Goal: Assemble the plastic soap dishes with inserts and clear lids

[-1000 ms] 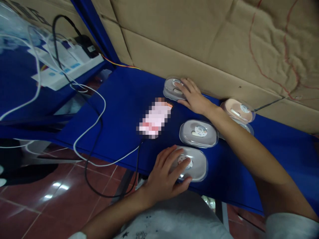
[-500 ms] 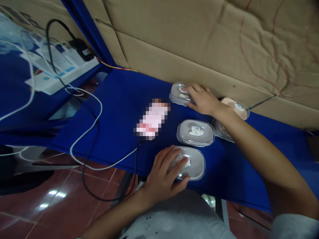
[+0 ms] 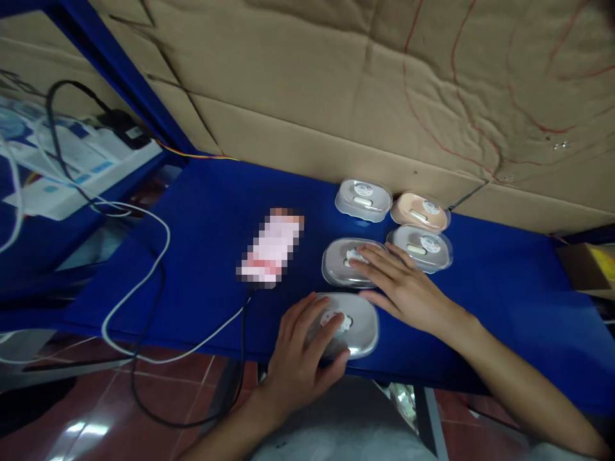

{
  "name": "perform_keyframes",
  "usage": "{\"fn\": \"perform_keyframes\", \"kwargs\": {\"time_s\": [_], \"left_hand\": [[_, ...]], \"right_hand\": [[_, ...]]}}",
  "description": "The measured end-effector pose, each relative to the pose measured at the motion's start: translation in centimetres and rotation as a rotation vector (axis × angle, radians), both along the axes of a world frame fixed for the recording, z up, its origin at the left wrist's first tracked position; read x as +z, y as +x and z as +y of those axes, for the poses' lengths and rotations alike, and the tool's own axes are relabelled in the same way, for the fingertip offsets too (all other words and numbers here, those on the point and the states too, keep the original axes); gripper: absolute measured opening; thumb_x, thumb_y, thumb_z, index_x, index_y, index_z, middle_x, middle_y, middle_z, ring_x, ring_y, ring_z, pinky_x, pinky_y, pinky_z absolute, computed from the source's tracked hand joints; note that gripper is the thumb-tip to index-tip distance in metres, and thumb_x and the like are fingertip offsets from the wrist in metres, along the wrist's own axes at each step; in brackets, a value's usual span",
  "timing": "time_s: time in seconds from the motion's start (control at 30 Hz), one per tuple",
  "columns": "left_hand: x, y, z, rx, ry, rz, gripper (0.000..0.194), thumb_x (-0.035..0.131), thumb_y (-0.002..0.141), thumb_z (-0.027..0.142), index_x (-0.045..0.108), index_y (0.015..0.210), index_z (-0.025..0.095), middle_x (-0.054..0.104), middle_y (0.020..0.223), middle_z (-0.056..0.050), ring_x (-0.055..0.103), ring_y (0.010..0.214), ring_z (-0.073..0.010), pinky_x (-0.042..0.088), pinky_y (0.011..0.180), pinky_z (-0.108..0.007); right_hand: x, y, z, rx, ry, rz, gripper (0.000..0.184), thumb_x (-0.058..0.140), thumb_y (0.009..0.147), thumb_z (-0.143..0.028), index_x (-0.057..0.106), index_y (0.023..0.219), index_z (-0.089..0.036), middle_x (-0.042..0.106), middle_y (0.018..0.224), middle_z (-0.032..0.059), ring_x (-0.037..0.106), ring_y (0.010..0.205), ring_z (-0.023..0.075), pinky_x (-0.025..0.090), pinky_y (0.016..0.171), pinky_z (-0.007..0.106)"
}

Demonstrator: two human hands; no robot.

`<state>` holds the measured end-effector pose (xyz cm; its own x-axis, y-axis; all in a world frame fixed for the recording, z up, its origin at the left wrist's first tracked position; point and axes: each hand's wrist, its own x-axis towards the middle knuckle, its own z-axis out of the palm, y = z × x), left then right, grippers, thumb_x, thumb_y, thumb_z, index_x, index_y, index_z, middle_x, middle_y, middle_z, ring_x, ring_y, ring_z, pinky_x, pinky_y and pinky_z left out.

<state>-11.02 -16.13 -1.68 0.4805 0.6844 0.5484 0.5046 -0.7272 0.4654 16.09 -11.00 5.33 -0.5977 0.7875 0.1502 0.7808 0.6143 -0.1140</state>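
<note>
The right hand (image 3: 408, 288) has come back from the far end of the blue table (image 3: 216, 211). A second ago it was touching the far clear case (image 3: 364, 199) by the cardboard wall (image 3: 336, 96); now that case sits alone there, right next to the peach case (image 3: 420, 212), closer to it than before. The right hand now lies flat with its fingers spread, and its fingertips rest on the lid of the middle clear case (image 3: 348, 262). It is not pinching or lifting anything. The left hand (image 3: 300, 358) has not moved away. It stays on the near clear case (image 3: 346, 325) at the front edge of the table, with its fingers spread over the lid and its thumb at the case's near side. So both hands now touch 2 cases that lie just beside each other, 1 behind the other. A 5th case, another clear one (image 3: 423, 247), sits in front of the peach case and just to the right of the right hand's fingers. All 5 cases look closed, and each has a small white thing and a round sticker inside. The cases now sit closer together than before, like a little group. A phone with a blurred screen (image 3: 271, 247) lies to the left of the cases, and a black cable (image 3: 243, 333) and a white cable (image 3: 144, 282) hang off the table's front edge. A power strip (image 3: 81, 173) sits far off to the left.
</note>
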Motion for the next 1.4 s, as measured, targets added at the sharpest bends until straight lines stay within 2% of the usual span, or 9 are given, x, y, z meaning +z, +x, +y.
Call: {"fn": "perform_keyframes", "kwargs": {"time_s": [0.13, 0.33, 0.53, 0.7, 0.87, 1.0, 1.1, 1.23, 1.4], "left_hand": [[-0.1, 0.1, 0.0, 0.012, 0.019, 0.002, 0.041, 0.066, 0.099, 0.021, 0.059, 0.138, 0.016, 0.056, 0.145, -0.018, 0.05, 0.145, -0.0377, 0.05, 0.115, -0.054], [-0.2, 0.1, 0.0, 0.025, 0.014, 0.014, 0.039, 0.064, 0.101, 0.024, 0.059, 0.139, 0.018, 0.058, 0.144, -0.017, 0.051, 0.145, -0.0359, 0.052, 0.113, -0.054], [-0.1, 0.2, 0.0, 0.02, -0.002, 0.024, 0.039, 0.064, 0.101, 0.024, 0.059, 0.139, 0.019, 0.057, 0.146, -0.017, 0.051, 0.146, -0.0349, 0.051, 0.115, -0.052], [0.0, 0.4, 0.4, 0.034, -0.039, 0.067, 0.039, 0.063, 0.103, 0.026, 0.058, 0.141, 0.019, 0.055, 0.148, -0.019, 0.05, 0.148, -0.0371, 0.053, 0.113, -0.056], [-0.1, 0.7, 0.7, 0.023, -0.162, 0.112, 0.057, 0.07, 0.102, 0.034, 0.051, 0.155, 0.023, 0.042, 0.165, -0.02, 0.04, 0.159, -0.0429, 0.051, 0.118, -0.066], [0.0, 0.9, 1.1, 0.037, -0.258, 0.135, 0.068, 0.078, 0.098, 0.036, 0.049, 0.159, 0.029, 0.019, 0.18, -0.019, 0.026, 0.167, -0.047, 0.046, 0.123, -0.068], [0.3, 1.2, 1.6, 0.018, -0.323, 0.151, 0.067, 0.077, 0.099, 0.032, 0.05, 0.16, 0.034, 0.009, 0.184, -0.015, 0.028, 0.167, -0.0437, 0.047, 0.124, -0.064], [0.4, 1.8, 2.2, -0.049, -0.316, 0.158, 0.087, 0.082, 0.095, 0.027, 0.036, 0.168, 0.04, 0.018, 0.183, -0.016, 0.036, 0.164, -0.0418, 0.046, 0.123, -0.065], [-0.2, 1.9, 2.4, -0.028, -0.437, 0.054, 0.118, 0.088, 0.09, 0.037, 0.006, 0.175, 0.035, 0.031, 0.178, -0.02, 0.038, 0.163, -0.0403, 0.043, 0.126, -0.063]], "right_hand": [[-1.7, 0.8, 2.2, -0.111, 0.044, -0.026, 0.06, 0.051, 0.111, -0.023, 0.04, 0.17, -0.022, 0.047, 0.171, 0.0182, 0.046, 0.16, 0.0347, 0.038, 0.131, 0.066], [0.1, 2.9, 2.3, -0.11, 0.056, 0.074, 0.076, 0.052, 0.112, -0.03, 0.013, 0.177, -0.034, 0.036, 0.178, 0.0115, 0.034, 0.166, 0.0304, 0.032, 0.135, 0.065], [-1.3, 10.1, -0.9, -0.356, 0.177, 0.06, 0.068, 0.055, 0.11, -0.042, 0.031, 0.173, -0.036, 0.048, 0.172, 0.0156, 0.048, 0.158, 0.0388, 0.039, 0.126, 0.071], [-3.6, 13.1, -1.5, -0.374, 0.148, 0.103, 0.065, 0.06, 0.107, -0.049, 0.042, 0.167, -0.032, 0.053, 0.167, 0.0183, 0.052, 0.154, 0.0405, 0.044, 0.121, 0.069], [-3.8, 11.2, -1.8, -0.344, 0.22, 0.083, 0.071, 0.062, 0.106, -0.046, 0.036, 0.17, -0.032, 0.053, 0.166, 0.0195, 0.05, 0.156, 0.041, 0.036, 0.126, 0.071], [-3.7, 8.5, -2.7, -0.26, 0.196, 0.184, 0.077, 0.064, 0.106, -0.042, 0.027, 0.174, -0.039, 0.054, 0.167, 0.0143, 0.052, 0.155, 0.0392, 0.04, 0.126, 0.07], [-3.8, 6.2, -3.6, -0.093, 0.084, 0.268, 0.085, 0.068, 0.103, -0.048, 0.024, 0.175, -0.039, 0.05, 0.17, 0.0127, 0.05, 0.156, 0.0376, 0.045, 0.125, 0.067], [-4.4, 3.8, -4.5, 0.115, -0.049, 0.288, 0.098, 0.074, 0.095, -0.063, 0.025, 0.175, -0.033, 0.046, 0.173, 0.0161, 0.044, 0.16, 0.0394, 0.05, 0.123, 0.067], [-5.3, 3.7, -4.8, 0.144, -0.055, 0.35, 0.089, 0.075, 0.099, -0.051, 0.03, 0.174, -0.032, 0.049, 0.17, 0.0164, 0.042, 0.162, 0.0371, 0.052, 0.123, 0.063]]}}
